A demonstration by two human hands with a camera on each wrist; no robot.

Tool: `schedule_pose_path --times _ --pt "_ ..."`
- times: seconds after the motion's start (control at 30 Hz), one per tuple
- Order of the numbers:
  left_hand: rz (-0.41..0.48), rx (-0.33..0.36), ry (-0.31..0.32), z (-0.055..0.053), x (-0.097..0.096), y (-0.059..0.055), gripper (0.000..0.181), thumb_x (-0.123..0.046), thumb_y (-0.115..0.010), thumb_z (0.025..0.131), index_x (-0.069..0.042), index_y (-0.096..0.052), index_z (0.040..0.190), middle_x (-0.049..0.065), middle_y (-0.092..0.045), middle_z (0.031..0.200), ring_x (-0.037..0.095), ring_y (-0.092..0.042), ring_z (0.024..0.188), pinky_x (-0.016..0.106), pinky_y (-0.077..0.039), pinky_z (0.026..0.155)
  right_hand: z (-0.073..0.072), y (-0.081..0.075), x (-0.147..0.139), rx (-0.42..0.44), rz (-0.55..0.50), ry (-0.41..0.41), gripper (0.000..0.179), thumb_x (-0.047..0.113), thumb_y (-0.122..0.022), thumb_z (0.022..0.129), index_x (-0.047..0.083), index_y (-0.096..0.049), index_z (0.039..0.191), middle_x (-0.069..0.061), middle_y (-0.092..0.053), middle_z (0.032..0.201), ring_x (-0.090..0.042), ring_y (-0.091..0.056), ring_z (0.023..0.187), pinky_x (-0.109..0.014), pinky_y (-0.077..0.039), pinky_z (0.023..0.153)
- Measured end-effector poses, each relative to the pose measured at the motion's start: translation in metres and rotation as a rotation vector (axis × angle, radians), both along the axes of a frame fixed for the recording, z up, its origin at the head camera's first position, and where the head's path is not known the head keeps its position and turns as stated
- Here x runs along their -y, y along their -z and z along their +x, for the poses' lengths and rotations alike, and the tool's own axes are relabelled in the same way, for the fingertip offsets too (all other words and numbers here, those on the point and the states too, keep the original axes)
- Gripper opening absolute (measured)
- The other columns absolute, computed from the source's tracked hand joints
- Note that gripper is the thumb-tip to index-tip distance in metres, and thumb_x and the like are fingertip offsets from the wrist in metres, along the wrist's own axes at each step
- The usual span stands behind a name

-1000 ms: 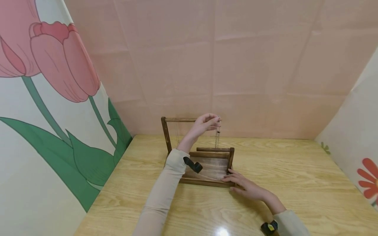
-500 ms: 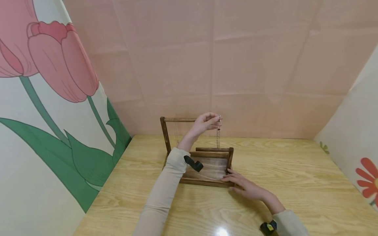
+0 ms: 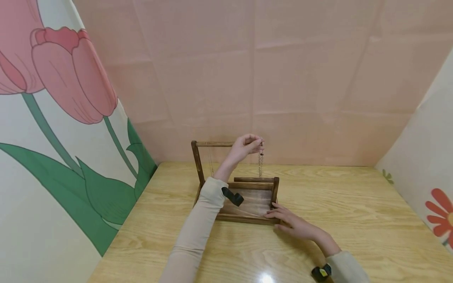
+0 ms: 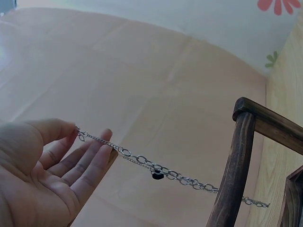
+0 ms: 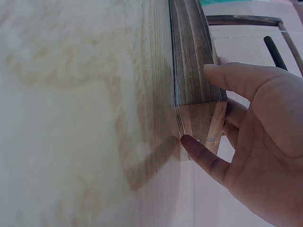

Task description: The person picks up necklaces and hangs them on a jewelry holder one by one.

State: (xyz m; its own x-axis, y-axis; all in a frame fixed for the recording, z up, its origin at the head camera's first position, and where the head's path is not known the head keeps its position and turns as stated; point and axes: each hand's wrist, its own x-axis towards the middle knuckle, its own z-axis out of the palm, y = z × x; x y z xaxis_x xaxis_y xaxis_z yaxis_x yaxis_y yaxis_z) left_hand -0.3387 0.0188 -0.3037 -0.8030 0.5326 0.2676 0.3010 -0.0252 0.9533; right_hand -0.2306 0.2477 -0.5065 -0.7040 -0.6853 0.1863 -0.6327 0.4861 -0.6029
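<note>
My left hand [image 3: 243, 149] is raised above the back of a dark brown wooden display stand [image 3: 253, 198] and pinches one end of a silver chain [image 4: 165, 171] between thumb and forefinger. The chain hangs in more than one strand, with a small black charm [image 4: 157, 175] on it; in the head view its lower end reaches down near the stand's short upper rod [image 3: 253, 179]. At the stand's front right corner, my right hand [image 3: 295, 225] grips the wood. In the right wrist view, its thumb [image 5: 229, 78] lies on the front board and other fingers curl round the end.
The stand has a taller rod [image 3: 216, 144] at the back left, with thin chains [image 3: 210, 161] hanging from it, and a shallow tray base. It stands on a light wood-grain table [image 3: 336, 204]. Behind rises a pink backdrop [image 3: 318, 98]; a tulip-printed panel [image 3: 74, 78] borders the left.
Both hands keep their places. In the head view, the black charm and the hanging chain sit slightly higher than a second ago, and the strands hang closer together.
</note>
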Motion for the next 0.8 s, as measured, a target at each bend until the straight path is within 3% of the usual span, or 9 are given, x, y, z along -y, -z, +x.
schedule_pose_path --times 0.2,0.37,0.53,0.67,0.8 --pt "0.028 0.011 -0.024 0.0 0.001 0.001 0.034 -0.012 -0.049 0.097 0.012 -0.048 0.121 0.027 -0.055 0.121 0.039 -0.056 0.111 0.042 -0.048 0.095 0.001 -0.002 0.001 0.002 0.0 0.0 0.04 0.012 -0.051 0.095 0.014 -0.047 0.135 -0.028 -0.027 0.145 -0.051 -0.012 0.134 -0.073 -0.021 0.097" --pt "0.074 -0.014 -0.074 -0.012 0.001 0.013 0.032 -0.014 -0.052 0.095 0.01 -0.052 0.117 0.024 -0.059 0.115 0.033 -0.062 0.104 0.045 -0.048 0.094 0.002 -0.002 0.001 0.012 0.007 0.005 0.04 0.013 -0.051 0.095 0.015 -0.047 0.135 -0.027 -0.026 0.146 -0.049 -0.011 0.135 -0.073 -0.021 0.097" --pt "0.11 -0.034 -0.137 -0.018 0.001 0.021 0.026 -0.016 -0.056 0.094 0.005 -0.057 0.11 0.019 -0.063 0.107 0.025 -0.066 0.096 0.038 -0.053 0.087 0.003 -0.002 0.001 0.022 0.005 0.008 0.04 0.013 -0.051 0.095 0.016 -0.047 0.135 -0.026 -0.025 0.147 -0.049 -0.011 0.136 -0.073 -0.021 0.097" --pt "0.124 -0.031 -0.145 -0.018 0.004 0.021 0.025 -0.016 -0.056 0.093 0.004 -0.058 0.11 0.021 -0.062 0.108 0.025 -0.066 0.096 0.033 -0.054 0.085 0.004 -0.003 0.001 0.02 0.007 0.013 0.04 0.013 -0.051 0.095 0.017 -0.047 0.135 -0.026 -0.025 0.147 -0.049 -0.011 0.136 -0.073 -0.021 0.097" --pt "0.128 -0.025 -0.139 -0.018 0.007 0.023 0.029 -0.016 -0.056 0.093 0.006 -0.056 0.112 0.024 -0.061 0.11 0.029 -0.065 0.099 0.037 -0.053 0.088 0.006 -0.003 0.001 0.016 0.007 0.019 0.04 0.013 -0.051 0.095 0.017 -0.047 0.135 -0.027 -0.024 0.147 -0.048 -0.012 0.136 -0.073 -0.022 0.098"
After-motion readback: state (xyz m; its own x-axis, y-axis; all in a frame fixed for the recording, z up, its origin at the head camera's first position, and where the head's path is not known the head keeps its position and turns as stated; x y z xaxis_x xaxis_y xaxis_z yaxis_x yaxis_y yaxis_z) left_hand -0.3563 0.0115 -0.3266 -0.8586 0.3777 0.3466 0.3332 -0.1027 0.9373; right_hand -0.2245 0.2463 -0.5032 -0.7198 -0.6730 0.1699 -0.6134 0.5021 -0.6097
